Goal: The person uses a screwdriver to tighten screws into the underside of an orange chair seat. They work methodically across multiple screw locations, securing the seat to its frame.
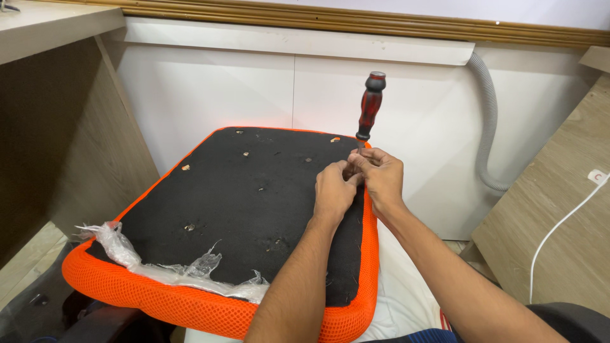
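Screwdriver [370, 108]: red-and-black handle, upright, tip down at the right rear of the seat pad [254, 209], shaft gripped low by both hands.
Packaging: torn clear plastic wrap [184, 270] clings to the pad's front left edge, crumpled and whitish.
Left hand [333, 190]: fingers curled nearly closed, pinching at the shaft's base; whatever small part sits there is hidden.
Right hand [381, 174]: fingers closed around the lower shaft, touching the left hand.
Seat pad: black fabric underside facing up, orange mesh rim, small fittings dotted across it.
Around: white panel [216, 95] behind; grey corrugated hose [488, 121] at right; white cable [559, 225] across a leaning wood board [559, 216]; wooden cabinet side [70, 140] at left.
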